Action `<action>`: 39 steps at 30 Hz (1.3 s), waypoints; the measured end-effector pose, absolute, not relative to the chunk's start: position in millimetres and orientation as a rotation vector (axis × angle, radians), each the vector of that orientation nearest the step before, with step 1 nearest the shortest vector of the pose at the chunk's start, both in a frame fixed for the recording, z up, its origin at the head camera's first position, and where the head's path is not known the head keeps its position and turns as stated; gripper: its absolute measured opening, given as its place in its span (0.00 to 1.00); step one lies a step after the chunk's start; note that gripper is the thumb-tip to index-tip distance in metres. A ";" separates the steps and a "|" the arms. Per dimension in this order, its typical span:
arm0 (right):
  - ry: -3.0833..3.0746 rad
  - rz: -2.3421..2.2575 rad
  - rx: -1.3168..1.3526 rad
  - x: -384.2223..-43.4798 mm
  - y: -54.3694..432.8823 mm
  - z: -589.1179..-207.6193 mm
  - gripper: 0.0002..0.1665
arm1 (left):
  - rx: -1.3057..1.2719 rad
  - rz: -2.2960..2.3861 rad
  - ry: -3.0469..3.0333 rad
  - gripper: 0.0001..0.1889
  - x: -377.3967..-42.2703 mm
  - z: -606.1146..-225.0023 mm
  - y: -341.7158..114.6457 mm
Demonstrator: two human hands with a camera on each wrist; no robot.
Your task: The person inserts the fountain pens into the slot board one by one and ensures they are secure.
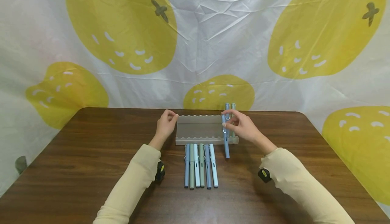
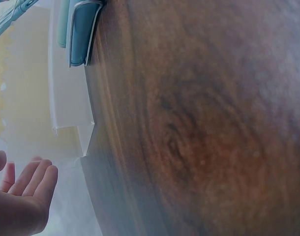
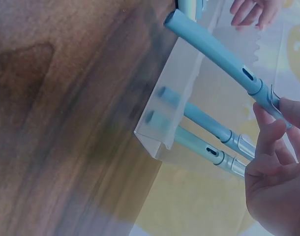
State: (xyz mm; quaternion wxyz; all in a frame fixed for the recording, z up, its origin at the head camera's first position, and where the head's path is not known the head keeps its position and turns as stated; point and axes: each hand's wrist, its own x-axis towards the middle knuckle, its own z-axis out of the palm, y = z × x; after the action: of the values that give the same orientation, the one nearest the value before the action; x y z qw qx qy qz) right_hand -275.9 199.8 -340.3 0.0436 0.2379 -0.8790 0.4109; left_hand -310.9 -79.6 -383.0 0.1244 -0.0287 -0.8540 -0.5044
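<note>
Six capped pens (image 1: pixel 200 164) lie nearest us on the wooden table (image 1: pixel 76 170). Our right hand (image 1: pixel 242 126) pinches a blue pen (image 1: pixel 226 139) over the frosted rack (image 1: pixel 202 131), beside two racked pens (image 3: pixel 209 135). Our left hand (image 1: pixel 166 126) pinches the rack's far corner.

Open rack (image 1: pixel 201 129) slots left of racked pens (image 1: pixel 230 110)

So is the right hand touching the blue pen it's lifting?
Touching. The right wrist view shows the right hand pinching the blue pen near its clip, fingertips pressed against the barrel.
</note>
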 end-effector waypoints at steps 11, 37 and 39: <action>-2.592 1.144 0.689 -288.8 201.5 -337.7 0.21 | -0.089 -1.495 -2.490 0.11 -308.4 -381.5 -80.1; -2.326 1.054 0.677 -298.3 196.5 -332.5 0.20 | -0.088 -1.502 -2.474 0.10 -308.9 -382.5 -79.9; -2.304 1.042 0.678 -298.8 195.4 -334.8 0.20 | -0.089 -1.497 -2.473 0.10 -308.9 -382.4 -79.9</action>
State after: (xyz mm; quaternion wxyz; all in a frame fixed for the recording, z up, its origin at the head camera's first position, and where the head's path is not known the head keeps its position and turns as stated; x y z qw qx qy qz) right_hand -298.8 195.4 -334.8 0.2589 0.2500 -0.8501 0.3843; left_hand -308.9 -79.9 -382.4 0.1243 -0.0307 -0.8485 -0.5135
